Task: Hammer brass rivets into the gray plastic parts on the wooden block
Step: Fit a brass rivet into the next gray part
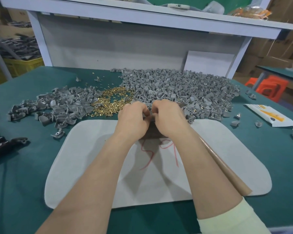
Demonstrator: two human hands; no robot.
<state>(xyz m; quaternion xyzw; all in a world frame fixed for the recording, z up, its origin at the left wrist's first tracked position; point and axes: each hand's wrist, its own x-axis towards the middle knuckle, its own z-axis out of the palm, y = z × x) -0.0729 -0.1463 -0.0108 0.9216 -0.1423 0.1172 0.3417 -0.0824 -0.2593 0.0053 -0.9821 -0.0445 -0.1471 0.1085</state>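
Observation:
My left hand (134, 117) and my right hand (169, 117) meet fingertip to fingertip over a dark wooden block (150, 133) at the far edge of the white mat (85, 157). The left fingers are curled and pinch a small gray plastic part (148, 108), which is mostly hidden between the hands. The right fingers are curled too. The brown hammer handle (227, 168) runs out from under my right palm along the forearm, and its head is hidden. A pile of brass rivets (112, 102) lies just beyond my left hand.
A big heap of gray plastic parts (184, 88) lies behind and to the right, and a smaller heap (57, 105) to the left. Loose parts and a white-yellow packet (271, 115) lie at right, a black tool (8, 144) at left. A white shelf frame (108, 48) closes the back.

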